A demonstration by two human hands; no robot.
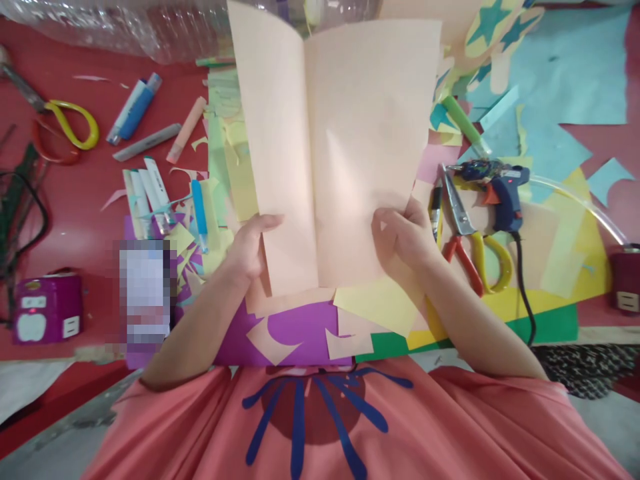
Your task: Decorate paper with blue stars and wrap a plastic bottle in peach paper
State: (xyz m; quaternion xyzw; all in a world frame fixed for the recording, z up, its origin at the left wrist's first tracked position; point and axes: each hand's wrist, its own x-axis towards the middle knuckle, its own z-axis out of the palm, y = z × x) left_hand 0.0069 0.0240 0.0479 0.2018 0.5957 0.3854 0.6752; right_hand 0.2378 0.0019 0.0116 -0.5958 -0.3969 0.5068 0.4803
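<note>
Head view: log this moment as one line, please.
left grip: lower left edge of peach paper | right grip: its lower right side | paper: creased lengthwise | glue gun: right of paper

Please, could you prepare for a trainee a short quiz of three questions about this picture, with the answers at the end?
1. True or false: the left hand and the right hand hold the same peach sheet.

2. What lies beside the glue gun, on the side toward the right hand?
A) a blue marker
B) scissors
C) a grey marker

3. Fill in: the box near the left edge of the picture, with a white apple shape, is ____ in colour.

Key: 1. True; 2. B; 3. purple.
</note>
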